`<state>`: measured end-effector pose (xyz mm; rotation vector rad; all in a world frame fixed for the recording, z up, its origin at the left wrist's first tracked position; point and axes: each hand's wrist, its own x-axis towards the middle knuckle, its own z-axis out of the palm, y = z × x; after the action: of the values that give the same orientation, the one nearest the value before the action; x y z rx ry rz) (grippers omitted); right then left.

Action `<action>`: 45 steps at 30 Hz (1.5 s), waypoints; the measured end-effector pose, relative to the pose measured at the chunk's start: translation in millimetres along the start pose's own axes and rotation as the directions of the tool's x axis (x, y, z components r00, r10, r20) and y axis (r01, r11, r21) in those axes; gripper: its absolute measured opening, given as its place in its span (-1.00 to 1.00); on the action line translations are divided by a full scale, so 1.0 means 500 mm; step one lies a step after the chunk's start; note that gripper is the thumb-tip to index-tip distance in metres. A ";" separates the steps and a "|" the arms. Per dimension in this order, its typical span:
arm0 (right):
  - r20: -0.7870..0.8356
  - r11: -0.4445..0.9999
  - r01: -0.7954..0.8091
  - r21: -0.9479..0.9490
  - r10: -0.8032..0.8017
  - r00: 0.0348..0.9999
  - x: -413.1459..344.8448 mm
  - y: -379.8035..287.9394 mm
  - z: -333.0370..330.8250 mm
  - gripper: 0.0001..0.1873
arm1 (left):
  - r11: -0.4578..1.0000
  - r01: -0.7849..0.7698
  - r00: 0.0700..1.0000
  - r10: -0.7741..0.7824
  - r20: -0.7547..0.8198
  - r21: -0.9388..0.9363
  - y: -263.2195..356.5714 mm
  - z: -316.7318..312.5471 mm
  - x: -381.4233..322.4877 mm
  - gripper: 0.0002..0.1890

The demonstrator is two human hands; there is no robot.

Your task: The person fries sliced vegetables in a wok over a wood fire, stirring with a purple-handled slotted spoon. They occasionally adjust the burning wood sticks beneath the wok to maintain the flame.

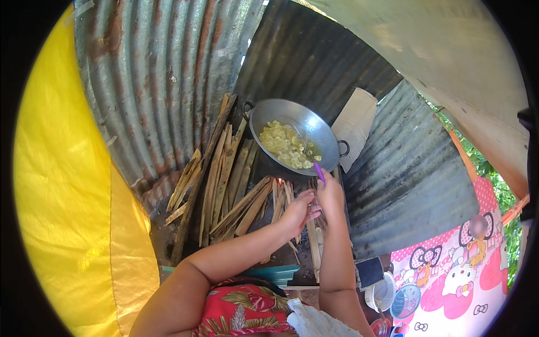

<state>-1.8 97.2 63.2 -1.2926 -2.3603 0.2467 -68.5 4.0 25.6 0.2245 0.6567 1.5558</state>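
Note:
A wide metal wok (324, 126) with two dark loop handles sits over a wood fire. Pale yellow slices (284, 141), perhaps of banana, lie in liquid inside it. My right hand (330, 196) grips the purple handle of a kitchen utensil (319, 172). The utensil's wire-like head is partly hidden among the slices. Just left of the right wrist, my left hand (301, 210) is held with its fingers apart and nothing in it. Below the wok's near rim, flames (279, 181) show at the ends of split firewood (254, 210).
More firewood (223, 168) leans at the left against a rusty corrugated metal sheet (160, 84). A cardboard piece (356, 122) stands right of the wok. At lower right are a white bucket (381, 292), a blue basket (405, 301) and a patterned pink sheet (454, 274). Yellow fabric (67, 189) hangs at far left.

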 end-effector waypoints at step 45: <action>-0.003 0.995 0.093 -0.040 -0.093 0.996 0.080 -0.036 0.016 -0.62 | 0.999 -0.043 0.998 0.043 -0.038 0.003 0.024 -0.024 -0.013 -0.53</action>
<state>-37.9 121.4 73.8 -1.1957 -2.4255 0.1689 -84.4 -5.0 23.8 0.2123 0.6870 1.6036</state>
